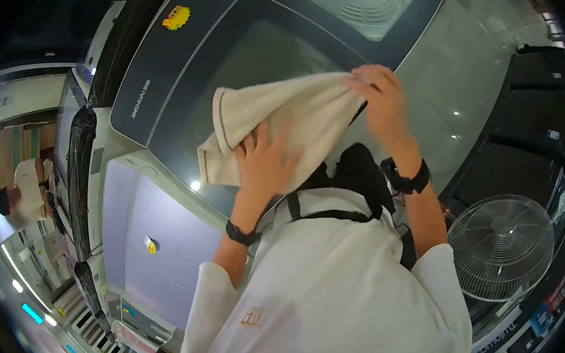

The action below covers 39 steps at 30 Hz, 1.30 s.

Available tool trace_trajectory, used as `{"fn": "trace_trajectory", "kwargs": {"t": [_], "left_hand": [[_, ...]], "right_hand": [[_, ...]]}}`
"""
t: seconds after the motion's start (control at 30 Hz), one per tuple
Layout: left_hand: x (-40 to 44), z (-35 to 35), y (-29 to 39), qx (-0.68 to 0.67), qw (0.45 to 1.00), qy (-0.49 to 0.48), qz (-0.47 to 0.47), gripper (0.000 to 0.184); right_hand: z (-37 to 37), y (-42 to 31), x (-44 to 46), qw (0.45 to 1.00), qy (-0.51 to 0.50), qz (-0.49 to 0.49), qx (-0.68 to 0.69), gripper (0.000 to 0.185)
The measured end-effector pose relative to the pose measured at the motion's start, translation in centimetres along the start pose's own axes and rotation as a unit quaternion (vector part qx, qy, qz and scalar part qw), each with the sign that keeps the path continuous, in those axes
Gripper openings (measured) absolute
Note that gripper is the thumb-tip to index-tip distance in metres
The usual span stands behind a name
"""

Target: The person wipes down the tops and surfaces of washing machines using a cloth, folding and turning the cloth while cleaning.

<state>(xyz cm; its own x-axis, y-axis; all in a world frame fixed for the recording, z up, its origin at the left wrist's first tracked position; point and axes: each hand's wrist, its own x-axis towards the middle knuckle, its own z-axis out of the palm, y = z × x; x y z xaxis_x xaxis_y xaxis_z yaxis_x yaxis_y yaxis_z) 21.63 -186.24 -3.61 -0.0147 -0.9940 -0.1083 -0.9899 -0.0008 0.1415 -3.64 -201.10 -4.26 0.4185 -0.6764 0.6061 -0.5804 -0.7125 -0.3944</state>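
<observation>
Beige towel (316, 123) lies folded over the near right part of the dark-lidded JINSHUAI washing machine (189, 103). Left hand (267, 162): fingers spread, palm down on the towel, gripping nothing visible. Right hand (382, 105): fingers curled closed on the towel's far right corner, at the machine's right edge; slight blur. Lid surface: glossy, reflective, yellow sticker (176, 17) at its far left. Left of the machine and nearer: lilac appliance (167, 207). Right of it: grey floor (461, 104), wire-caged fan (502, 247).
</observation>
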Motion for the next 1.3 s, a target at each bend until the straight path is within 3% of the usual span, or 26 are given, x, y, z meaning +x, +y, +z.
{"fn": "trace_trajectory", "kwargs": {"t": [0.27,0.37,0.5,0.57,0.7,0.93,1.1,1.17,1.3], "left_hand": [[11.0,0.0,4.8,-0.001,0.999,0.031,0.011,0.076],[13.6,-0.3,7.0,-0.012,0.999,0.030,-0.020,0.075],[16.5,0.5,9.3,-0.015,0.992,0.115,-0.056,0.075],[16.9,0.7,10.1,-0.009,0.989,0.113,-0.089,0.075],[15.1,0.7,12.7,-0.017,0.984,0.075,-0.161,0.076],[9.7,1.8,17.4,-0.039,0.966,0.114,-0.229,0.073],[3.1,1.1,20.9,-0.119,0.939,0.081,-0.312,0.070],[0.3,1.0,20.2,-0.095,0.938,0.078,-0.325,0.068],[-3.1,3.8,16.0,-0.007,0.909,0.104,-0.403,0.061]], "right_hand": [[-3.3,7.8,5.7,0.999,0.041,-0.012,0.015,0.042],[-3.0,10.8,5.8,0.998,-0.016,-0.051,-0.029,0.045],[-3.8,9.5,5.5,0.986,-0.163,-0.011,-0.003,0.051],[-3.3,10.0,4.7,0.976,-0.215,-0.019,0.033,0.053],[-1.1,12.7,5.3,0.973,-0.227,-0.039,0.025,0.052],[2.1,14.5,8.8,0.967,-0.218,-0.133,0.017,0.062],[3.4,9.3,5.8,0.934,-0.274,-0.223,0.050,0.071],[2.3,7.3,3.4,0.905,-0.292,-0.298,0.085,0.077],[1.0,4.9,3.4,0.866,-0.358,-0.325,0.127,0.079]]}}
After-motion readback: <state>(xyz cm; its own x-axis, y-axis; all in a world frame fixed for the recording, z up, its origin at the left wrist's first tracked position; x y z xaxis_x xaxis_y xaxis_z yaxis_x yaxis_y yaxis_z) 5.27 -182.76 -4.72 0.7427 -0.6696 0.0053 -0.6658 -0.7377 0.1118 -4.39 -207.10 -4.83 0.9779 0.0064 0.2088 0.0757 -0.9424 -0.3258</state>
